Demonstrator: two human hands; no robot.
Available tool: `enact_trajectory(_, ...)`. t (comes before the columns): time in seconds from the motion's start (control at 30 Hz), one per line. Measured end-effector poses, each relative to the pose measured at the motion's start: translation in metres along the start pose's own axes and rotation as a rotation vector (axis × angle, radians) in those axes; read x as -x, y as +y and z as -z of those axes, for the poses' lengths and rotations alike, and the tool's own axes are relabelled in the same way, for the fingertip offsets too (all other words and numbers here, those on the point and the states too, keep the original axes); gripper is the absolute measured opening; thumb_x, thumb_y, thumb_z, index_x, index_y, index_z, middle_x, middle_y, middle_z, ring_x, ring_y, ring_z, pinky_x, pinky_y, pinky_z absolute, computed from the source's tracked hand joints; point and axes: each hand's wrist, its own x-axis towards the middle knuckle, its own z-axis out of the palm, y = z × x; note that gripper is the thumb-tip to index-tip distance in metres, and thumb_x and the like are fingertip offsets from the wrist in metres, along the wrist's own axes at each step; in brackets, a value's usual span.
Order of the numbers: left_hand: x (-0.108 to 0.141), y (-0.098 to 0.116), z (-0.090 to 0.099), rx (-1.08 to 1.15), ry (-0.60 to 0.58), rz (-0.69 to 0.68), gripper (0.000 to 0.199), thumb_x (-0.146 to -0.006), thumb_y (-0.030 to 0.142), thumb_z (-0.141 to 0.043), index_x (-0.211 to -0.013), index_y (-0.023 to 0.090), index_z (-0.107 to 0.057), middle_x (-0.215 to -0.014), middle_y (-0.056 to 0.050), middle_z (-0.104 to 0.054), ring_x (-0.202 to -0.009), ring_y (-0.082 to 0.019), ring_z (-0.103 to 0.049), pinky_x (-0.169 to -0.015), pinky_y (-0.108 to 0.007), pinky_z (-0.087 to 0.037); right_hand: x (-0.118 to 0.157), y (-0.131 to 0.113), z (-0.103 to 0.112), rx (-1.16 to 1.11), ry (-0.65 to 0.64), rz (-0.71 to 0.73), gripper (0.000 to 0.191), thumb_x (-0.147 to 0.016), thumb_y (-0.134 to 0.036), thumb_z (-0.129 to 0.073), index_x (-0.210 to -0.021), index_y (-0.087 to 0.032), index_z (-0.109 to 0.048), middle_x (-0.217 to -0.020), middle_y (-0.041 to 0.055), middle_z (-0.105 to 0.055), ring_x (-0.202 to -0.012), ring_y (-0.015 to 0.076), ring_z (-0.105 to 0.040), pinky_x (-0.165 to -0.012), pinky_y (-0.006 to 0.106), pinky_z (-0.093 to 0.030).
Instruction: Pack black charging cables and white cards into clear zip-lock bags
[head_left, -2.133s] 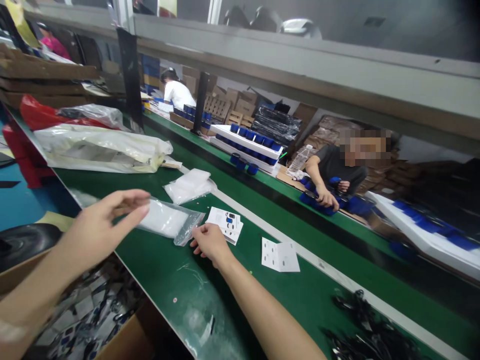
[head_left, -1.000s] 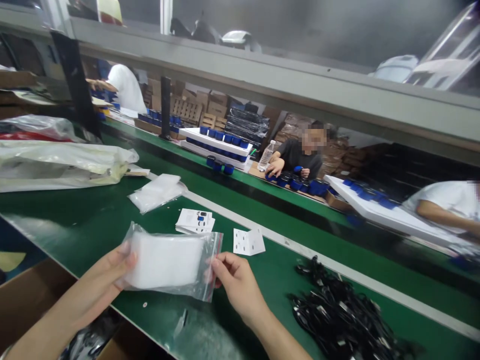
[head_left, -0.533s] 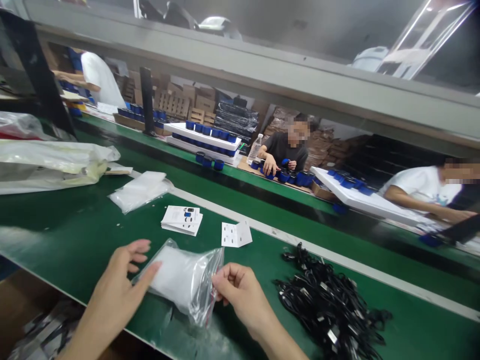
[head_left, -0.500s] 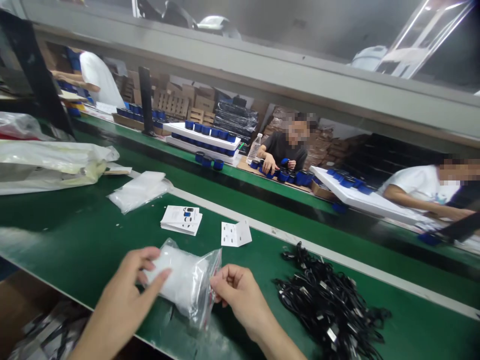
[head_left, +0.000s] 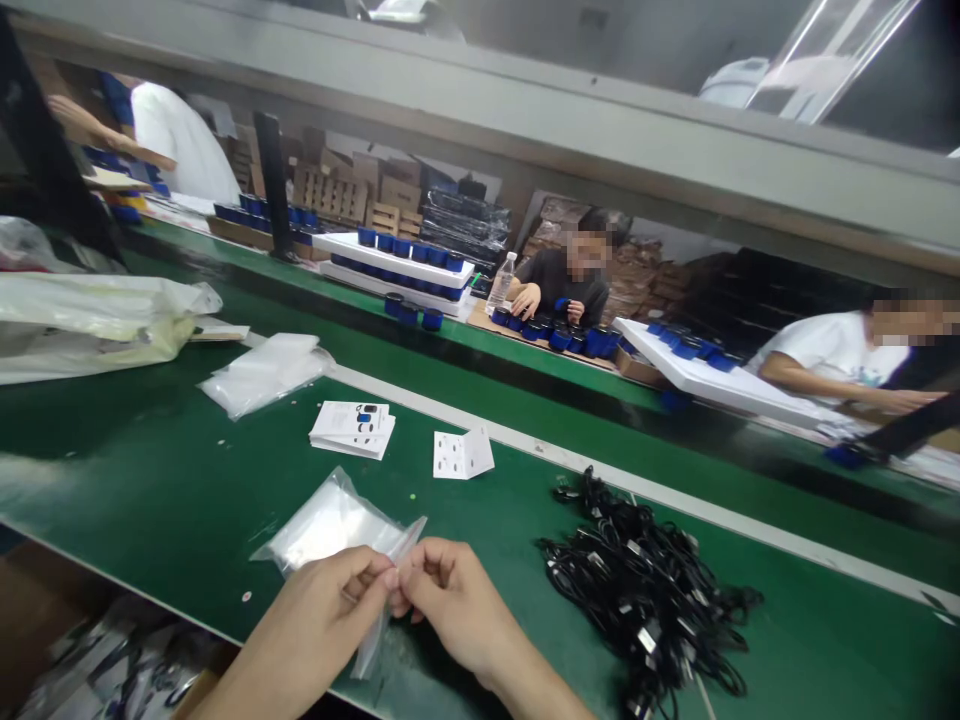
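Left hand (head_left: 315, 625) and right hand (head_left: 457, 605) are together, fingertips (head_left: 392, 580) pinching the edge of a clear zip bag (head_left: 330, 525), which lies mostly on the left hand's side, over the green table (head_left: 150, 425). Straight ahead of the hands: a stack of printed cards (head_left: 352, 430). Ahead and slightly right: a folded white card (head_left: 463, 453). Ahead and left: flat plastic bags (head_left: 262, 375). To the right: a heap of black cables (head_left: 637, 600).
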Motion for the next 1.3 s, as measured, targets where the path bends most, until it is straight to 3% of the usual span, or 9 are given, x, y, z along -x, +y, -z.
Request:
enact_trajectory(0.1,0.003,-0.005,0.001,-0.08,0.049,-0.025,0.039,-0.091,0.043,-0.036,-0.071,0.022,-0.062,-0.058,0.004,-0.061,-0.052,-0.012,-0.058,-0.048,-0.018,-0.041,0.001,0.002,0.006,0.086,0.038,-0.013,0.017,-0.07,-0.031,-0.055,-0.06,-0.017,-0.051,-0.055,-0.0011,-0.055,-0.052,0.0112,-0.05,-0.054,0.023,-0.038)
enact_trajectory(0.23,0.012,-0.007,0.003,-0.247,0.442,-0.181,0.028,-0.087,0.039,-0.045,-0.069,0.023,-0.059,-0.053,0.006,-0.06,-0.043,-0.009,-0.058,-0.045,-0.016,-0.042,0.011,0.005,0.017,0.252,0.149,-0.01,0.01,-0.068,-0.017,-0.053,-0.057,-0.018,-0.052,-0.052,-0.0024,-0.05,-0.05,0.0117,-0.044,-0.052,0.024,-0.034)
enact_trajectory(0.37,0.015,0.002,-0.002,-0.38,0.639,-0.441,0.022,-0.087,0.025,-0.048,-0.065,0.023,-0.055,-0.052,0.008,-0.059,-0.041,-0.005,-0.057,-0.046,-0.013,-0.041,0.033,0.005,0.011,0.53,0.367,0.297,0.012,-0.076,-0.016,-0.052,-0.08,-0.018,-0.062,-0.088,0.0073,-0.062,-0.083,0.0205,-0.06,-0.073,0.03,-0.044)
enact_trajectory(0.53,0.012,0.009,-0.018,-0.438,0.646,-0.544,0.024,-0.089,0.02,-0.046,-0.067,0.022,-0.053,-0.053,0.006,-0.056,-0.043,-0.007,-0.056,-0.047,-0.017,-0.04,0.044,0.013,-0.01,0.753,0.498,0.45,0.025,-0.084,-0.02,-0.05,-0.094,-0.024,-0.072,-0.128,0.0117,-0.055,-0.113,0.0268,-0.056,-0.092,0.035,-0.044)
enact_trajectory(0.73,0.016,0.004,-0.021,-0.401,0.399,-0.628,0.025,-0.088,0.013,-0.045,-0.066,0.023,-0.054,-0.059,0.003,-0.057,-0.058,-0.013,-0.057,-0.06,-0.023,-0.043,0.03,0.03,-0.01,0.803,0.325,0.3,0.031,-0.08,-0.013,-0.054,-0.105,-0.023,-0.069,-0.094,0.0065,-0.071,-0.083,0.0217,-0.069,-0.073,0.025,-0.05)
enact_trajectory(0.83,0.005,-0.012,0.006,-0.328,0.333,-0.385,0.019,-0.09,0.032,-0.042,-0.089,0.025,-0.06,-0.091,-0.004,-0.065,-0.092,-0.02,-0.06,-0.082,-0.032,-0.044,0.028,0.031,-0.009,0.8,0.341,0.192,0.046,-0.076,-0.006,-0.053,-0.119,-0.018,-0.062,-0.104,0.0107,-0.07,-0.093,0.0248,-0.068,-0.079,0.028,-0.049)
enact_trajectory(0.9,-0.007,-0.026,0.03,-0.297,0.436,0.017,0.045,-0.084,0.052,-0.044,-0.113,0.019,-0.052,-0.116,-0.013,-0.058,-0.107,-0.029,-0.054,-0.09,-0.042,-0.04,0.028,0.028,-0.009,0.758,0.339,0.105,0.049,-0.073,-0.007,-0.058,-0.122,-0.016,-0.061,-0.108,0.0119,-0.07,-0.099,0.0273,-0.065,-0.084,0.031,-0.048)
enact_trajectory(1.1,-0.025,-0.048,0.057,-0.185,0.208,0.097,0.037,-0.071,0.057,-0.059,-0.069,0.021,-0.055,-0.062,0.003,-0.051,-0.06,-0.019,-0.054,-0.059,-0.03,-0.041,0.026,0.032,-0.005,0.517,0.405,0.063,0.054,-0.064,-0.018,-0.07,-0.118,-0.016,-0.064,-0.116,0.0129,-0.066,-0.106,0.0306,-0.062,-0.091,0.035,-0.046)
enact_trajectory(1.3,-0.02,-0.019,0.049,0.063,0.173,0.012,0.037,-0.082,0.059,-0.046,-0.075,0.023,-0.045,-0.063,0.008,-0.043,-0.053,-0.011,-0.044,-0.046,-0.02,-0.035,0.027,0.044,-0.003,-0.152,0.544,0.175,0.057,-0.056,-0.027,-0.078,-0.109,-0.012,-0.064,-0.094,0.01,-0.072,-0.082,0.0254,-0.068,-0.075,0.033,-0.054)
